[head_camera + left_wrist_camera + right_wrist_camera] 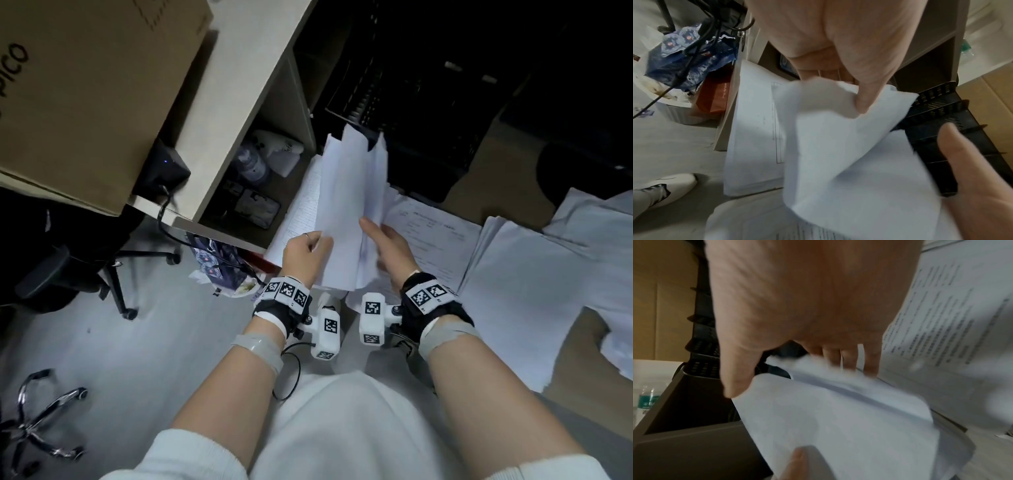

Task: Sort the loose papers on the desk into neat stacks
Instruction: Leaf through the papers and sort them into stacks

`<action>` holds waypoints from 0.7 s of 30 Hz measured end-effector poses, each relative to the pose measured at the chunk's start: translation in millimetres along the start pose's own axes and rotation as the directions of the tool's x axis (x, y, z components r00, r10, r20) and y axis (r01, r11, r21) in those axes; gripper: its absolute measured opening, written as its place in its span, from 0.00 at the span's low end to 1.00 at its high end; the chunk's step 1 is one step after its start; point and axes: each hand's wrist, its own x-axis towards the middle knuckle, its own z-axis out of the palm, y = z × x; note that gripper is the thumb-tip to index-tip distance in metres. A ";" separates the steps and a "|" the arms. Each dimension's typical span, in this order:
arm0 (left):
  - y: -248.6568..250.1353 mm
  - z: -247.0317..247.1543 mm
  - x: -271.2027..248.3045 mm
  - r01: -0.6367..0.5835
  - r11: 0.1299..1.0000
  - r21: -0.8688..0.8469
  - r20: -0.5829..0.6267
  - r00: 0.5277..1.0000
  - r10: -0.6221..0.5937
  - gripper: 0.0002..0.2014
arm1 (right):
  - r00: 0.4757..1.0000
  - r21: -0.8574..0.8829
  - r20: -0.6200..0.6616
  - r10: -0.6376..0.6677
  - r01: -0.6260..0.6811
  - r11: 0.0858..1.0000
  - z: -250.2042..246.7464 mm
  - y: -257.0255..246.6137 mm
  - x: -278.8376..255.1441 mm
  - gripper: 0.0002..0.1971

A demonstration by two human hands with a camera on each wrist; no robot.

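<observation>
Nearest us, our left hand (306, 255) and right hand (390, 249) both grasp one sheaf (352, 205) of white sheets, thumbs on top, fingers curled beneath, holding it raised and fanned unevenly. Under it lies a printed page (431, 240), with a stack (534, 291) to the right. Beyond sits a black tray (404, 113). We judge we are gathering; next, square the edges and set the sheaf down.

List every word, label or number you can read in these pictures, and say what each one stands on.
"PICO": printed on the side of the cardboard box, cut off by the picture's edge.
Printed sheet lying under the right hand: text too small to read.
Printed page: lines blurred, unreadable.
Bottle label: too blurred.
Wrist markers: patterns only, no words.
</observation>
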 end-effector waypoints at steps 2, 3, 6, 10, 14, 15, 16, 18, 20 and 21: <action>1.2 6.2 -8.9 -0.002 1.000 0.027 -0.038 0.999 0.003 0.21 | 0.989 -0.051 -0.141 -0.053 0.046 0.998 -14.3 4.6 -4.9 0.19; 1.0 9.6 -12.8 0.000 1.000 0.017 -0.065 0.998 0.001 0.21 | 0.972 -0.114 -0.217 -0.093 0.069 0.991 -23.2 8.9 -6.0 0.14; 0.5 18.0 -22.7 0.016 0.999 -0.045 -0.159 0.987 -0.023 0.17 | 0.932 -0.200 -0.325 -0.163 0.100 0.975 -49.9 20.1 -11.1 0.10; 4.6 27.2 -36.1 0.045 0.990 -0.133 -0.194 0.978 -0.071 0.14 | 0.938 -0.200 -0.306 -0.165 0.106 0.974 -74.8 19.1 -23.7 0.09; 11.2 37.6 -48.4 0.066 0.973 -0.221 -0.111 0.990 -0.092 0.05 | 0.958 -0.133 -0.233 -0.168 0.140 0.981 -80.4 10.2 -37.3 0.09; 11.6 40.6 -50.4 0.065 0.978 -0.199 -0.074 0.994 -0.081 0.08 | 0.955 -0.124 -0.234 -0.180 0.154 0.980 -80.0 8.4 -37.8 0.09; 11.4 43.8 -51.8 0.057 0.982 -0.178 -0.039 0.997 -0.065 0.10 | 0.952 -0.127 -0.235 -0.196 0.170 0.977 -78.6 5.2 -38.7 0.12; 15.7 51.0 -54.7 0.072 0.984 -0.164 -0.007 0.997 -0.074 0.12 | 0.953 -0.152 -0.232 -0.194 0.161 0.975 -75.0 0.7 -38.7 0.23; 20.3 56.1 -54.3 0.086 0.987 -0.134 -0.028 0.995 -0.091 0.13 | 0.965 -0.127 -0.207 -0.158 0.134 0.983 -70.3 -1.8 -39.1 0.25; 23.3 57.7 -53.6 0.093 0.988 -0.124 -0.039 0.994 -0.099 0.13 | 0.971 -0.119 -0.183 -0.156 0.135 0.984 -68.5 -3.3 -40.6 0.25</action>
